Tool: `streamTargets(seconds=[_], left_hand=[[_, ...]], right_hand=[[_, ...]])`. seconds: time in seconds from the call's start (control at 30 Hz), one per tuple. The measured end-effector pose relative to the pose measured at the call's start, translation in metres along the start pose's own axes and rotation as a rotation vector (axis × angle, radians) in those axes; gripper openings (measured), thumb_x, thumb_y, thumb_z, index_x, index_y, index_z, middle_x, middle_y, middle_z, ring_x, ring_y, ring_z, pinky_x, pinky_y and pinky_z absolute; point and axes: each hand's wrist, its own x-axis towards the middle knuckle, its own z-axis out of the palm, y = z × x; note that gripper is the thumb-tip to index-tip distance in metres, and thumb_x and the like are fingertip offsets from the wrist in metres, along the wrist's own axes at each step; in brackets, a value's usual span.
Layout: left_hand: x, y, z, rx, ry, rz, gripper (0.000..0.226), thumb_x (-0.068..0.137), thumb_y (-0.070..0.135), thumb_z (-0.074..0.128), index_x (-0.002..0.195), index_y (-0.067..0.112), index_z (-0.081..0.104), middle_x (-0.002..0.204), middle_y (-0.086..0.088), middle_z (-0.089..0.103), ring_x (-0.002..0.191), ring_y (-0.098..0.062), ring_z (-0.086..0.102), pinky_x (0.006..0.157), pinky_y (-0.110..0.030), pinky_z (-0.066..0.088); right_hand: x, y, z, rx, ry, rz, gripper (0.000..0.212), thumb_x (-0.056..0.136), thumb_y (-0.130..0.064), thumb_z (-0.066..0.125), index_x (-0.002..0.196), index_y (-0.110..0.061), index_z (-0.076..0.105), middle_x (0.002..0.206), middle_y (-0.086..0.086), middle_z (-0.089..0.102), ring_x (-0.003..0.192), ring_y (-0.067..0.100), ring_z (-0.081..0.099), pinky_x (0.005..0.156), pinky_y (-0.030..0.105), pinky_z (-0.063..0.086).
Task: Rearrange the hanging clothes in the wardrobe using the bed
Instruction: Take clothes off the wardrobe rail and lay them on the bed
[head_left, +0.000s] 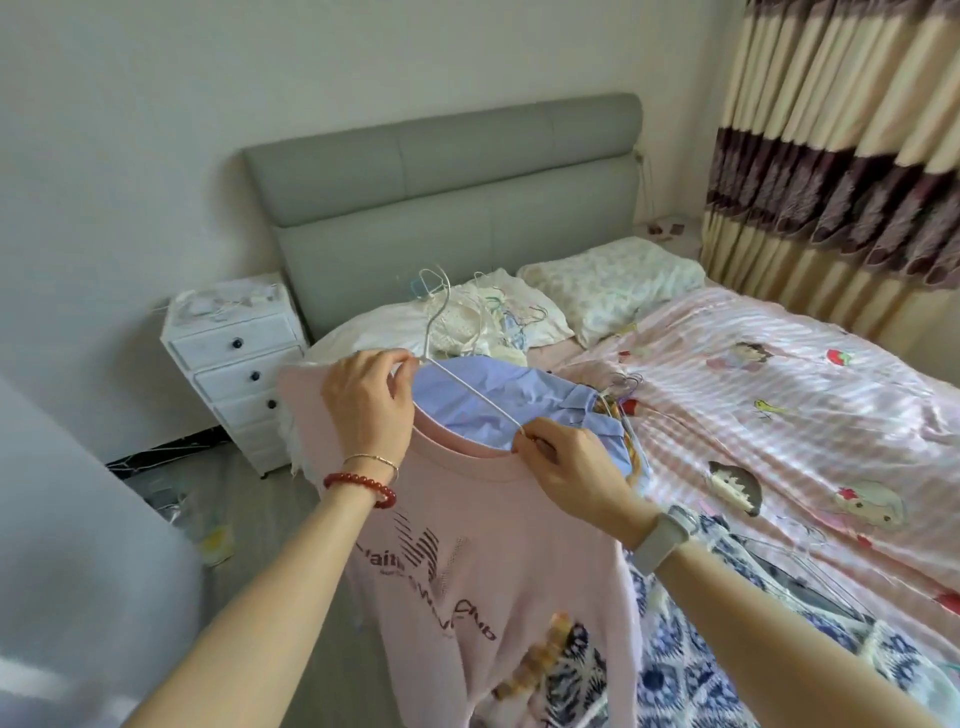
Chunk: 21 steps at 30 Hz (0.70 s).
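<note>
I hold a pink printed T-shirt (483, 561) up in front of me at the bed's near left corner. A white wire hanger (467, 387) sits in its neck opening. My left hand (366, 410) grips the shirt's left shoulder together with the hanger near its hook. My right hand (569, 462) pinches the hanger's right arm at the collar. Behind the shirt a light blue shirt (498, 400) lies on the bed (779, 415). A blue and white patterned garment (691, 665) lies at the bed's near edge.
Several loose hangers and pale clothes (483, 317) are heaped on the left pillow. A second pillow (613, 283) lies at the grey headboard (447, 176). A white drawer unit (234, 358) stands left of the bed. Striped curtains (841, 156) hang at the right.
</note>
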Motion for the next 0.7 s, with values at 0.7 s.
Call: streamTargets(seconds=[0.7], left_hand=[[-0.016,-0.063,0.242,0.079,-0.792,-0.207,0.050,0.097,0.040,0.027,0.142,0.018,0.032,0.150,-0.004,0.026,0.139,-0.019,0.018,0.112,-0.040,0.017]], right_hand=[[0.174,0.261,0.017,0.173,0.373,0.591,0.038,0.082,-0.022,0.047,0.070,0.015,0.048,0.060,0.010,0.035,0.057,0.012,0.030,0.051,0.029,0.023]])
